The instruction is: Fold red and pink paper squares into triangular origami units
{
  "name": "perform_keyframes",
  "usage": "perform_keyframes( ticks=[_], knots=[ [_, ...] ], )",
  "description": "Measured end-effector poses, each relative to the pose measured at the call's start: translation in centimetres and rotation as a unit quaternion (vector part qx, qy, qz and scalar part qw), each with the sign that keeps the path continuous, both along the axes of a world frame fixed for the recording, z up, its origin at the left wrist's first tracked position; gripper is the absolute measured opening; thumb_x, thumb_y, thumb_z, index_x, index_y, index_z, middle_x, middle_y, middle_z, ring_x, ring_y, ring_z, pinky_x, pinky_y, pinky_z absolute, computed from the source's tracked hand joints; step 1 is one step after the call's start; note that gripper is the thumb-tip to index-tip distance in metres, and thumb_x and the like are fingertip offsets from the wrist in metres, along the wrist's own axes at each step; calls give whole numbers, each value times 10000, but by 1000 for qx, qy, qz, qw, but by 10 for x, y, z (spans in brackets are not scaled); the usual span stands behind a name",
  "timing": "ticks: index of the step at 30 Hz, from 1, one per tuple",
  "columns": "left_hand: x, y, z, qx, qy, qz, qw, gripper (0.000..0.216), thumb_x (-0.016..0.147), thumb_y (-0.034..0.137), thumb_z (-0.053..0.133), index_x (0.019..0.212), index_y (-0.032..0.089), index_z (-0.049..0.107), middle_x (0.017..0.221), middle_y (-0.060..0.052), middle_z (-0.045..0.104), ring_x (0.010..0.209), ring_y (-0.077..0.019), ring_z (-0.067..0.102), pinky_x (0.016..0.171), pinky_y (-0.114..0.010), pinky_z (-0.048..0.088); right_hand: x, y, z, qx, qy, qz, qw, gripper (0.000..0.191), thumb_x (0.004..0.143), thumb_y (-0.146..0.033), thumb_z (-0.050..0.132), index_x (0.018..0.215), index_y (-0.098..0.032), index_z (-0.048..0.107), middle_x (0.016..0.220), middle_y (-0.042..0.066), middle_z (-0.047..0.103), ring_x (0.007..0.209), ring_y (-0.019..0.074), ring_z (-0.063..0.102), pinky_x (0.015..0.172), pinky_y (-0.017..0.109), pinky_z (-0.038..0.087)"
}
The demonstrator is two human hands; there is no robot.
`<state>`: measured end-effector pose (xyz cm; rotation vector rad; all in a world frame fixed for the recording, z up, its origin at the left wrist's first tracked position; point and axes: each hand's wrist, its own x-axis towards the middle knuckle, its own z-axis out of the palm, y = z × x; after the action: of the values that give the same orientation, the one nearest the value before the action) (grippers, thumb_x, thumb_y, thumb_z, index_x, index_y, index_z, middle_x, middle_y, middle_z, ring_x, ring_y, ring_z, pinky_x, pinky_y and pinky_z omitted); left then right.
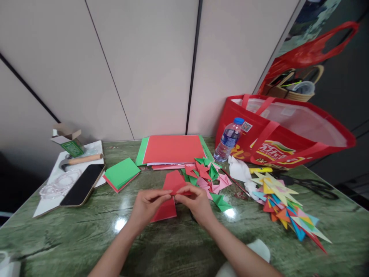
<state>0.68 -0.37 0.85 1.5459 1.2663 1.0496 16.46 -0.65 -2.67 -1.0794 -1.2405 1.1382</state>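
My left hand [148,207] and my right hand [196,203] meet over the green marble table [86,234], both pinching a red paper sheet [168,192] along a fold between the fingertips. The sheet's lower part lies under my left hand. Just beyond my right hand sits a heap of folded red, green and pink paper pieces [210,179].
A small stack of green squares [121,174] lies left of the sheet, a larger red and green paper stack [173,150] behind. A phone [83,184], a hammer [80,159] and a small box [67,140] sit left. A water bottle [229,140], red bag [288,130], scissors [314,186] and colourful folded pieces [285,209] are right.
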Motion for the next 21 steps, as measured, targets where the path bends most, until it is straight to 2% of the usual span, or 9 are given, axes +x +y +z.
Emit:
perform_keyframes(
  ticks=[6,12,21],
  knots=[
    [5,-4,-1,-6,-5,1,1000,125,648,260,660,728,192,727,730,-54,720,678,-232,664,667,-316,529,-3,-1,0,-57,55,-1,997,183,618,-333,676,619,-158,622,564,-5,610,543,118,536,544,229,443],
    [5,-5,-8,-25,-21,-1,999,269,684,276,633,938,202,680,831,-52,712,776,-241,660,771,-360,509,-3,-1,1,-58,59,-15,996,179,628,-317,666,611,-149,608,545,-11,591,519,108,519,521,220,427],
    [12,-8,-6,-58,-126,-3,990,190,683,267,635,845,198,707,846,-37,711,772,-237,665,764,-357,530,-6,-2,5,-59,89,-38,993,242,580,-357,696,608,-162,555,503,-36,545,465,99,496,485,225,430]
  ],
)
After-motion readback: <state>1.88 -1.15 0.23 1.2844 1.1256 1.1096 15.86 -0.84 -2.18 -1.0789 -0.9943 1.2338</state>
